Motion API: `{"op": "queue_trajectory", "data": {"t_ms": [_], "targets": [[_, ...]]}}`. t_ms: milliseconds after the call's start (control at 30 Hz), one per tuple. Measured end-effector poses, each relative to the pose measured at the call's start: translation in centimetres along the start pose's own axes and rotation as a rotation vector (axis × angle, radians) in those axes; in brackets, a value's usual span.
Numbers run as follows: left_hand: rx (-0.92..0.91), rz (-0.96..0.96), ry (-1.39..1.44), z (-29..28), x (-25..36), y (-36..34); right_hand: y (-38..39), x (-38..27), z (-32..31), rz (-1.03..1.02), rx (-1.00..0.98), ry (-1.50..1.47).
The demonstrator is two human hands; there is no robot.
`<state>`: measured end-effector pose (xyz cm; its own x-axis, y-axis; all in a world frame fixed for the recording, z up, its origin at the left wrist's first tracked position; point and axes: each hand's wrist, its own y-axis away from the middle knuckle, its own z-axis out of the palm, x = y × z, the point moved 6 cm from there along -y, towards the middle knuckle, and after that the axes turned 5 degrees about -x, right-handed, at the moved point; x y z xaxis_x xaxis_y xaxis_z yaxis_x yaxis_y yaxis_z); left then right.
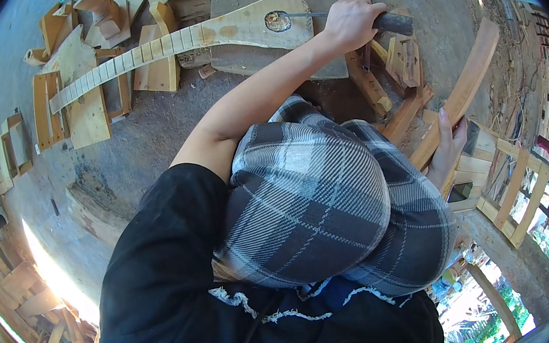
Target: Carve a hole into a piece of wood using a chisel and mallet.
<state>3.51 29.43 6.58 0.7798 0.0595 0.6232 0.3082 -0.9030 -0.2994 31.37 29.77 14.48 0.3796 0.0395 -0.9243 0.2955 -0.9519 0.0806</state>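
Observation:
My left hand reaches across to the upper right, its fingers closed around a tool with a thick dark handle. From that fist a thin bluish rod points left to a round, dark-rimmed spot on a long pale wooden piece. This piece has a broad rounded end and a narrow neck with evenly spaced cross lines. At the right, my right hand grips a long brown wooden slat, which slants up and away beside my knee. The tool's exact kind cannot be made out.
Wooden blocks and offcuts lie at the far left, near a pale board. More wood pieces lie between the slat and my left hand. A slatted wooden frame stands at the right. My plaid-covered knees fill the middle.

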Motion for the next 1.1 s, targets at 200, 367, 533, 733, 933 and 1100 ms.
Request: {"op": "queue_trajectory", "data": {"t_ms": [200,367,533,733,933,1100], "targets": [[-0.091,-0.014,-0.015,0.3,0.5,0.1,0.1,0.1,0.8,-0.036,-0.009,0.065],[-0.125,-0.01,-0.033,1.3,-0.2,0.1,0.1,0.1,0.2,-0.04,-0.032,0.124],[-0.067,-0.033,-0.003,1.5,-0.8,-0.2,0.2,0.0,-0.1,-0.157,0.038,0.144],[0.02,-0.061,0.015,1.0,-1.0,-0.7,0.6,7.2,6.6,0.309,-0.2,-0.401],[-0.043,-0.049,-0.012,1.7,-1.1,-0.3,-1.5,4.1,3.3,0.138,-0.03,-0.419],[-0.009,-0.048,-0.024,2.5,-1.8,-0.4,0.6,4.6,8.3,0.338,-0.293,-0.094]]}}
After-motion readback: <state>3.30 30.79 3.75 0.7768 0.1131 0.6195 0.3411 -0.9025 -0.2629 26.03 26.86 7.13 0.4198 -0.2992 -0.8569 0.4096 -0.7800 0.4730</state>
